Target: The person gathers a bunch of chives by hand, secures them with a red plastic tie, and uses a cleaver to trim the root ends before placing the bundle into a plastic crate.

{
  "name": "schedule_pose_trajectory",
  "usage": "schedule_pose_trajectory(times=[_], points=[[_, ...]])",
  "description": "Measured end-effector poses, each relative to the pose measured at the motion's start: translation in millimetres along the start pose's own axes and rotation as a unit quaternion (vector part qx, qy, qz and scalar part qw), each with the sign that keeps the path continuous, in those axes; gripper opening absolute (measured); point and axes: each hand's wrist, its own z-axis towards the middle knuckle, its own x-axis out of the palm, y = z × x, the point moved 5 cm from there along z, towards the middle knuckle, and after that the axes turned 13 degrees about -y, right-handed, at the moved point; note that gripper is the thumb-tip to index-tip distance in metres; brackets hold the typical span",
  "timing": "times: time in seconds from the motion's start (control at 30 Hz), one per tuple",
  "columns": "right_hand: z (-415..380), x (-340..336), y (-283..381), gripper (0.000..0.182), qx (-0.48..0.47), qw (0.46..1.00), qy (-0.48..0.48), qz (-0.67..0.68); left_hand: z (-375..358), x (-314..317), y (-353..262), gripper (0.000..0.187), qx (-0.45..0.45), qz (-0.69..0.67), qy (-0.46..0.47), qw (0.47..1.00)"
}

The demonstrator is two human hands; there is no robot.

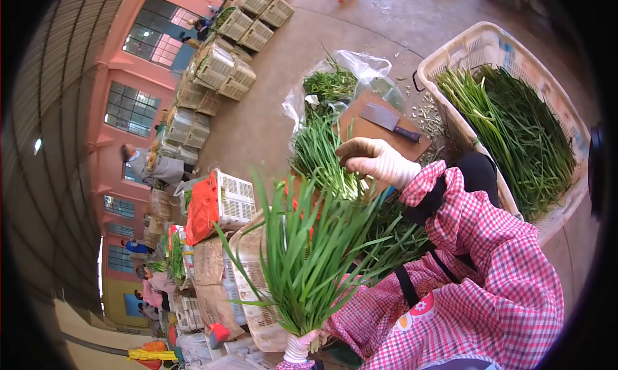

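My left hand [299,349], in a light glove or wrap, is closed around the base of a bunch of long green leaves [302,260] that fan out across the middle of the view. My right hand [378,159], in a pale glove, is half curled with thumb and fingers apart and nothing visible between them. Beside it a pile of green stalks with pale ends [322,151] lies by a brown board [360,116]. A cleaver [381,117] with a dark handle rests on the board. Clear plastic [370,64] lies around more greens.
A large white crate [438,64] of long greens stands at the right. Pale scraps [428,116] litter the floor near the board. A crate [237,199] with a red bag [201,209] stands left of centre. Stacked crates [225,67] and several people [154,164] are farther off.
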Motion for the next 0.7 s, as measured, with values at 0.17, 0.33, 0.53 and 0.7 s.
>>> schedule_pose_trajectory(times=[0.17, 0.33, 0.53, 0.7], points=[[4.4, 43.2, 37.1, 0.054, -0.256, 0.909, 0.024, -0.328, 18.3, -13.0, 27.4, 0.042, 0.157, 0.066, -0.029, 0.985], [15.0, 66.2, 22.4, 0.027, -0.225, 0.942, 0.044, -0.247, 17.9, 3.0, 18.3, 0.037, 0.088, 0.123, 0.028, 0.988], [11.9, 60.8, 9.6, 0.021, -0.122, 0.970, 0.034, -0.207, 20.2, 9.4, 21.7, 0.039, 0.106, 0.126, 0.015, 0.986], [6.6, 59.6, 3.1, 0.020, -0.077, 0.981, 0.053, -0.170, 17.3, 24.3, 10.3, 0.041, 0.083, 0.078, 0.023, 0.993]])
